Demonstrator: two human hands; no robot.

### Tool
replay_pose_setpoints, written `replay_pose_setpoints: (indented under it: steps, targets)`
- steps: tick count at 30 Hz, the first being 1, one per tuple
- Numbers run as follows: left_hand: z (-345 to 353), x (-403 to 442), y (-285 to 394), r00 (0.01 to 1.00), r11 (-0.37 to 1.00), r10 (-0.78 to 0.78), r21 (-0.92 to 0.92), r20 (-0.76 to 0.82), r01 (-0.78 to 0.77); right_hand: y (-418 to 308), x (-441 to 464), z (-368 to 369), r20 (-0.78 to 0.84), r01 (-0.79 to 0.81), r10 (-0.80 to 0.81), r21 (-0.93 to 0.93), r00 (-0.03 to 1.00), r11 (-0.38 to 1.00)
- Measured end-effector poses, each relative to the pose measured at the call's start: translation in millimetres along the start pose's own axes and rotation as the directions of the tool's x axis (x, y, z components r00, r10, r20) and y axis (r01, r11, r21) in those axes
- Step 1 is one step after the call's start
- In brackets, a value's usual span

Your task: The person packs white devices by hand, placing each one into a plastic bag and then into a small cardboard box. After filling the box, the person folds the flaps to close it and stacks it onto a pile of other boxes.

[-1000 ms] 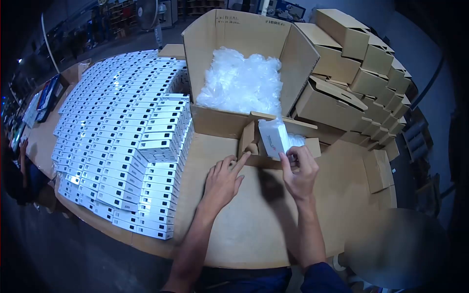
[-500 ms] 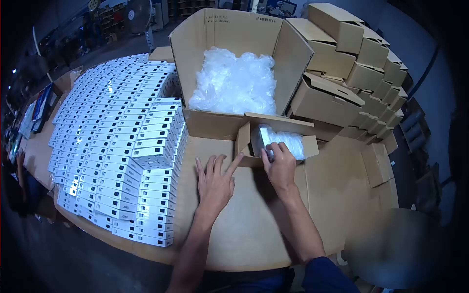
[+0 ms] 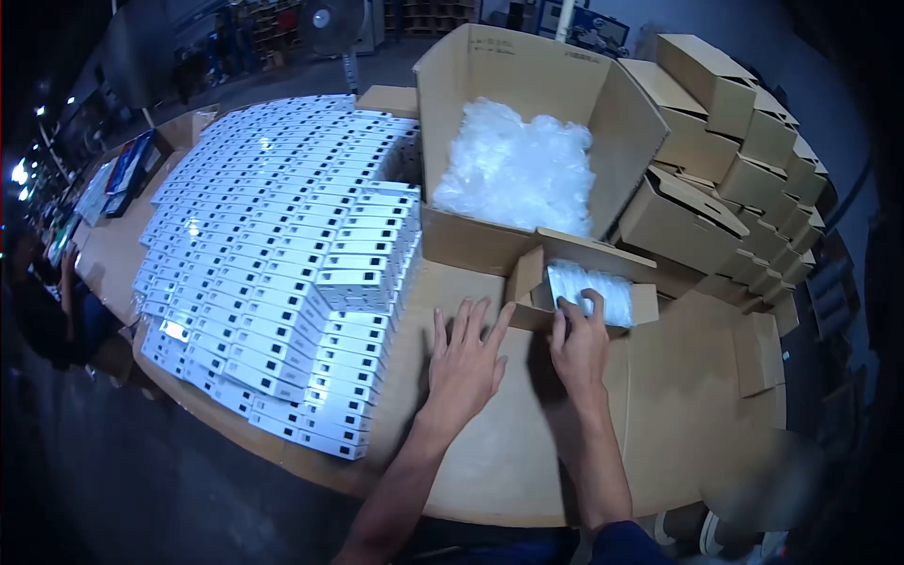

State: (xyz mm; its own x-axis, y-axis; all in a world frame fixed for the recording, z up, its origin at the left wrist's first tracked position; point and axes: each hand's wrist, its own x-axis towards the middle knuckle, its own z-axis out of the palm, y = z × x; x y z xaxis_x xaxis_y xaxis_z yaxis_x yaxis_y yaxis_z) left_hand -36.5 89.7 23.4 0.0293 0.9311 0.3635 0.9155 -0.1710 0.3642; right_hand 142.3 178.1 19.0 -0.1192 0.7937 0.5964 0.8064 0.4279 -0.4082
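A small brown carton [image 3: 533, 316] stands with its flaps up in front of a large box. Inside it sit several items in clear plastic wrap [image 3: 617, 299], filling its middle and right part. My right hand [image 3: 582, 348] reaches over the carton's front edge, its bent fingers apart and touching the wrapped items at their left. Nothing shows gripped in it. My left hand [image 3: 466, 363] is open, fingers spread, palm down over the cardboard surface. Its index fingertip is at the carton's front left corner; I cannot tell whether it touches.
Many white boxes [image 3: 273, 235] are stacked at the left. Behind the carton, the large open box [image 3: 556, 80] holds a heap of clear plastic bags [image 3: 518, 169]. Brown cartons [image 3: 683, 221] are piled at the right. A person [image 3: 56, 301] is at the far left.
The view has swung left, so everything appears farther right. My right hand's fingers have spread from a pinch over the wrapped items. My left hand stays open beside the carton.
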Motion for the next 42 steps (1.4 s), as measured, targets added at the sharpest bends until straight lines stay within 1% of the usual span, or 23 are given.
replay_pose_setpoints:
  steps: [1,4,5,8,10,11,13,15,17,18,19,22,26,29,32,35,38,40,42]
  targets:
    - [-15.4,-3.9,2.1,0.999,1.0,0.005,-0.008,-0.036,-0.005,-5.4,-3.7,-0.8,-0.067,0.035,-0.035,0.013,0.997,0.999]
    - [-61.8,-21.3,-6.2,0.998,0.999,-0.026,0.024,-0.063,0.027,-28.6,-7.6,-7.2,-0.164,0.03,0.001,0.188,0.986,0.982]
    - [-73.0,-27.3,-12.4,0.995,0.996,-0.047,0.069,-0.087,0.053,-34.1,-6.3,-5.0,-0.161,0.096,-0.061,0.222,0.985,0.97]
    - [-104.3,-38.9,-35.4,0.981,0.978,-0.108,0.159,-0.163,0.134,-70.3,4.1,-2.7,-0.023,0.15,-0.159,0.483,0.987,0.863]
    - [-115.9,-40.7,-49.6,0.966,0.974,-0.129,0.156,-0.225,0.167,-93.4,9.5,1.6,0.154,0.103,-0.221,0.546,0.963,0.832]
    - [-121.4,-38.5,-55.5,0.961,0.973,-0.139,0.148,-0.241,0.178,-103.5,12.0,8.9,0.162,0.194,-0.32,0.522,0.933,0.83]
    - [-125.4,-34.5,-69.6,0.955,0.97,-0.129,0.167,-0.267,0.178,-124.1,20.9,21.4,0.192,0.31,-0.457,0.509,0.868,0.803]
    - [-122.8,-32.0,-80.0,0.957,0.968,-0.118,0.186,-0.265,0.171,-143.2,31.1,30.8,0.234,0.355,-0.538,0.533,0.81,0.768]
    - [-118.0,-32.3,-87.8,0.954,0.96,-0.1,0.226,-0.282,0.167,-150.6,37.1,41.4,0.251,0.396,-0.573,0.51,0.78,0.764]
    - [-118.2,-34.0,-87.9,0.954,0.963,-0.106,0.21,-0.281,0.169,-153.4,38.5,45.4,0.262,0.414,-0.587,0.497,0.766,0.763]
    - [-118.6,-35.6,-87.6,0.954,0.966,-0.111,0.194,-0.28,0.169,-157.0,40.1,44.0,0.373,0.358,-0.558,0.484,0.742,0.799]
    - [-117.7,-37.4,-88.4,0.951,0.97,-0.117,0.172,-0.286,0.171,-161.2,39.5,47.7,0.392,0.376,-0.565,0.461,0.726,0.803]
    - [-116.9,-36.1,-90.3,0.939,0.969,-0.138,0.152,-0.316,0.193,-166.5,38.5,45.7,0.336,0.354,-0.573,0.528,0.748,0.772]
    - [-110.2,-38.2,-98.1,0.931,0.975,-0.147,0.109,-0.335,0.193,-168.4,40.2,38.6,0.452,0.292,-0.52,0.482,0.725,0.826]
    - [-112.4,-43.8,-89.3,0.921,0.973,-0.126,0.138,-0.368,0.188,-162.3,34.2,43.2,0.299,0.361,-0.563,0.523,0.77,0.772]
    - [-117.6,-51.4,-74.9,0.914,0.98,-0.099,0.121,-0.393,0.159,-160.0,31.6,27.5,0.204,0.344,-0.548,0.59,0.811,0.73]
    - [-122.7,-52.8,-59.8,0.916,0.986,-0.09,0.092,-0.392,0.136,-148.6,25.0,10.5,0.259,0.224,-0.488,0.648,0.834,0.728]
    - [-125.5,-52.9,-50.0,0.923,0.989,-0.087,0.077,-0.376,0.124,-141.2,21.1,-7.8,0.363,0.113,-0.415,0.624,0.834,0.774]
    - [-124.8,-53.0,-37.0,0.924,0.995,-0.088,0.018,-0.373,0.102,-136.9,15.5,-31.0,0.503,-0.079,-0.286,0.586,0.815,0.806]
